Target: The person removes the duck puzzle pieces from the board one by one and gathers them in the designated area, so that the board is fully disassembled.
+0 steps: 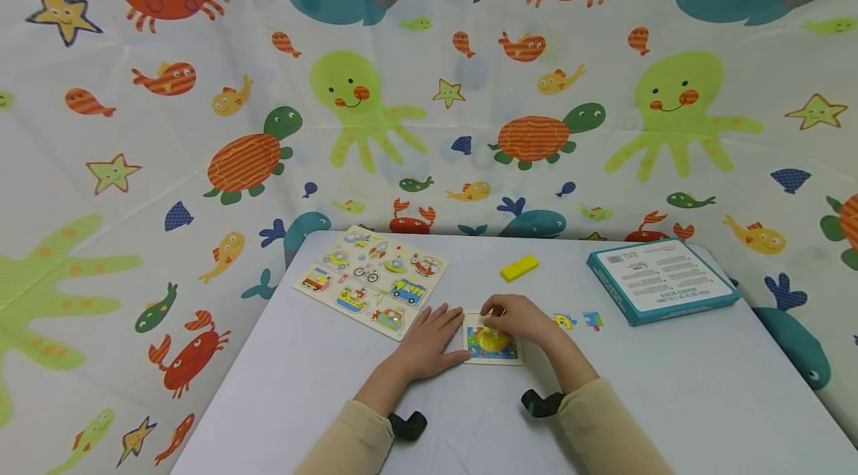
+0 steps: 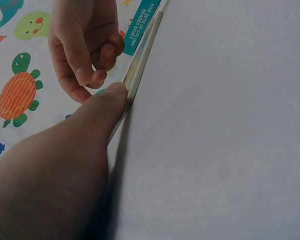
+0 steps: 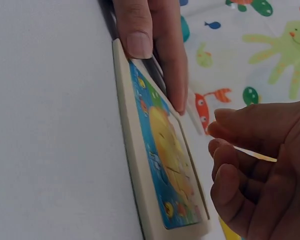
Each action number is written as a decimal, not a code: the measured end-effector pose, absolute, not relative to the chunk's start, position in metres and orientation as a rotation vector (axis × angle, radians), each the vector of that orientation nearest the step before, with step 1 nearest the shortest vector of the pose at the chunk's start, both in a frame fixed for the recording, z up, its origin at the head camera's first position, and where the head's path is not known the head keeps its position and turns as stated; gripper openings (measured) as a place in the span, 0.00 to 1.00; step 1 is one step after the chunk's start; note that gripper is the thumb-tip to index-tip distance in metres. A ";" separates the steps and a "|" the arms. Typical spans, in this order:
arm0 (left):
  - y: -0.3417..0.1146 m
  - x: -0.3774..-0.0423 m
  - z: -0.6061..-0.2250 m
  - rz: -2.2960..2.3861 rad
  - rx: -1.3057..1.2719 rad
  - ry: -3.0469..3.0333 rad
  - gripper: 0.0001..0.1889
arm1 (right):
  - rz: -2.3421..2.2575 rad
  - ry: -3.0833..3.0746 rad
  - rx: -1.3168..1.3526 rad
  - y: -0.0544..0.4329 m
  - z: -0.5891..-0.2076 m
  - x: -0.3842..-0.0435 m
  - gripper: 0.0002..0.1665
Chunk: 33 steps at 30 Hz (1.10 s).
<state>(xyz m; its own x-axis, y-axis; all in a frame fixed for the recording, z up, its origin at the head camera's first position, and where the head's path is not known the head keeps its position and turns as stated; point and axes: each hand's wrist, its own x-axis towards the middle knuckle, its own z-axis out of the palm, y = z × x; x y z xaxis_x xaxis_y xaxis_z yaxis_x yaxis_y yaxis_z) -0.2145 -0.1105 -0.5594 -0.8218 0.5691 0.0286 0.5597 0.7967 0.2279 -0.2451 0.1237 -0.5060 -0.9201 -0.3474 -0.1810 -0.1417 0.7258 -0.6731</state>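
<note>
A small puzzle in a pale wooden frame (image 1: 494,361), with a yellow animal on blue, lies on the table in the head view. My left hand (image 1: 432,342) rests flat at its left side, fingers stretched forward; the left thumb (image 3: 139,44) touches the frame's edge in the right wrist view. Over the puzzle's upper right hovers my right hand (image 1: 519,317), fingers loosely bent. Nothing shows between the right thumb and fingertips (image 3: 222,155). Two loose jigsaw pieces, one yellowish (image 1: 564,322) and one blue (image 1: 593,320), lie right of the right wrist.
A larger board with vehicle pictures (image 1: 370,278) lies to the left, close to the left fingertips. Behind the puzzle is a yellow block (image 1: 519,268). A teal box (image 1: 663,281) stands at the back right. A sea-animal cloth (image 1: 469,125) hangs behind the white table.
</note>
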 end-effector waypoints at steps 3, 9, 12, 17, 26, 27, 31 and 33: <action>-0.111 -0.215 -0.560 0.351 0.923 2.939 0.43 | -1.032 2.582 -0.365 0.120 -0.508 -0.245 0.06; -0.110 -0.215 -0.560 0.336 0.924 2.946 0.44 | -1.057 2.540 -0.361 0.117 -0.516 -0.247 0.06; -0.111 -0.215 -0.559 0.336 0.920 2.942 0.43 | -1.068 2.523 -0.362 0.116 -0.518 -0.248 0.07; -0.110 -0.214 -0.556 0.342 0.914 2.936 0.43 | -1.068 2.521 -0.366 0.116 -0.520 -0.249 0.07; -0.110 -0.213 -0.555 0.339 0.911 2.941 0.43 | -1.032 2.540 -0.363 0.114 -0.522 -0.248 0.03; -0.110 -0.213 -0.555 0.339 0.913 2.941 0.43 | -1.032 2.541 -0.365 0.114 -0.522 -0.247 0.02; -0.110 -0.212 -0.554 0.334 0.912 2.938 0.43 | -1.014 2.547 -0.379 0.114 -0.522 -0.246 0.02; -0.110 -0.212 -0.554 0.333 0.913 2.937 0.42 | -1.003 2.553 -0.388 0.114 -0.522 -0.246 0.03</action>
